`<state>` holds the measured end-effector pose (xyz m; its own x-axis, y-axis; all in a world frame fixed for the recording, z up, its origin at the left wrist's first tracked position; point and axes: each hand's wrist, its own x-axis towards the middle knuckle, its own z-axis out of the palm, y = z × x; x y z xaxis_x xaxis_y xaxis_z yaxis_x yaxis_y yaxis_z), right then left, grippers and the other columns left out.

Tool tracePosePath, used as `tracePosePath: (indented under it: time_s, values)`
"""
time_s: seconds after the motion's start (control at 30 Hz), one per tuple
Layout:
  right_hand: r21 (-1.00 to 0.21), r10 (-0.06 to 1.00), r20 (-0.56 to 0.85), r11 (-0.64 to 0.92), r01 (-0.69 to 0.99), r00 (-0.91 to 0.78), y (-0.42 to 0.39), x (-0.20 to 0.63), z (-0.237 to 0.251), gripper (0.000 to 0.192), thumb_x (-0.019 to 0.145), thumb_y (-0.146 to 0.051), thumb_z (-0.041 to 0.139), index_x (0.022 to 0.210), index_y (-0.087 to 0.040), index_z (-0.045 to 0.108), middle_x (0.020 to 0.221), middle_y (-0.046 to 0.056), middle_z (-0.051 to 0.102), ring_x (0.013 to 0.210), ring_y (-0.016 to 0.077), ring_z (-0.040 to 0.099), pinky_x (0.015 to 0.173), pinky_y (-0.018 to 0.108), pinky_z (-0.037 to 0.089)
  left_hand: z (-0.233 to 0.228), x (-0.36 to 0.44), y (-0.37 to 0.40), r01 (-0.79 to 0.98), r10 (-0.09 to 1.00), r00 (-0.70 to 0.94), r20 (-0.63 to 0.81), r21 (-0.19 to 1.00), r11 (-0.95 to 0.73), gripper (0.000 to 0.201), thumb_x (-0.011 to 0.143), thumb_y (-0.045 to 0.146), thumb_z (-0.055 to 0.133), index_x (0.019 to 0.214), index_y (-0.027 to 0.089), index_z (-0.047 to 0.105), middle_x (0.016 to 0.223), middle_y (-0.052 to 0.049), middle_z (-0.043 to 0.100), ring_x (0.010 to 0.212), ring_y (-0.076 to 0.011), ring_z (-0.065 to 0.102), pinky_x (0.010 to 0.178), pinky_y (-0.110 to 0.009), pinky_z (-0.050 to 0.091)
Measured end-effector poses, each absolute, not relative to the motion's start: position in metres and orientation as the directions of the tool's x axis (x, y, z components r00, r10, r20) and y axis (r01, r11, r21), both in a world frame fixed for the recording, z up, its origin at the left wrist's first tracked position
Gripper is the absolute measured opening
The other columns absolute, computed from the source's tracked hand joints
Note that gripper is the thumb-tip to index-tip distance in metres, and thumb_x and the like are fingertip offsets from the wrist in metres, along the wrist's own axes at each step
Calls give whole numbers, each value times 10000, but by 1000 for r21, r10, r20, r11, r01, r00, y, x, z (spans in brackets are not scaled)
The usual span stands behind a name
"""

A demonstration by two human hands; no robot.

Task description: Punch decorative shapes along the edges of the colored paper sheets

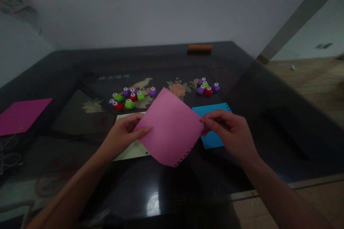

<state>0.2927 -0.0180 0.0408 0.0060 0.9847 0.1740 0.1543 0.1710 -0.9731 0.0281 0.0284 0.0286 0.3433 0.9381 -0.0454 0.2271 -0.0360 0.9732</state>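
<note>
Hands both on one pink paper sheet (172,128), held up above the dark glossy counter (268,114), tilted like a diamond. Left hand (123,134) is pinched closed on the sheet's left corner, thumb on the front face. Right hand (228,132) is pinched closed on the right corner, fingertips curled in. Lower right edge of the sheet has a row of small punched notches.

Under the sheet, flat on the counter: pale yellow sheet (131,150) on the left side, blue sheet (213,123) on the right side, partly covered by the right hand; the blue one shows punched holes along its far edge. Magenta sheet (23,114) lies well apart at the left edge.

Further back, two clusters of small craft punches: larger group (129,98) in green, red and purple, smaller group (206,86) to the right. Orange-brown block (200,47) sits at the counter's far edge. Wooden floor (309,78) to the right.
</note>
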Motion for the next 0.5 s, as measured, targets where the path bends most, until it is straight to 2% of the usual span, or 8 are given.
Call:
tracePosePath:
  time_s: [0.1,0.17,0.27,0.37,0.43,0.5]
  values:
    - [-922,941,334,314,225,53,-23,298,44,69,820,-187,630,775,-204,680,675,-1,690,606,128,660,563,228,554,29,23,26,203,943,331,37,973,-109,94,695,227,732,776,195,696,806,-29,708,736,-165,646,679,-287,550]
    - [-857,884,466,437,274,49,-28,302,45,114,827,-144,619,827,-233,689,753,4,713,678,140,677,596,239,553,27,19,26,192,940,326,102,966,-172,66,698,207,730,754,206,693,823,-29,705,799,-179,651,756,-318,550]
    - [-730,766,643,607,314,15,-34,307,44,205,834,-99,585,899,-263,690,848,19,725,799,182,686,693,313,562,24,19,28,148,959,225,173,967,-209,204,689,232,750,880,230,680,999,-40,692,975,-210,632,847,-330,530]
    - [-576,647,758,724,380,-83,-36,310,40,301,812,-57,581,1010,-262,677,949,41,723,879,209,681,749,363,566,26,26,29,108,988,149,33,993,-49,401,725,369,724,1089,244,612,1134,-65,659,1032,-242,619,760,-314,550]
    - [-458,572,803,772,441,-168,-35,311,37,368,783,-30,603,1079,-242,659,1029,62,708,936,217,671,772,364,571,27,32,29,54,970,208,-124,992,115,458,798,559,573,1091,209,609,1066,-104,687,957,-264,650,647,-320,554]
    - [-362,524,819,789,497,-235,-33,309,36,388,765,-19,623,1096,-220,651,1059,79,695,974,217,662,794,354,574,28,37,28,-12,923,322,-213,973,229,659,819,715,343,1067,171,619,954,-142,709,871,-277,674,583,-338,547]
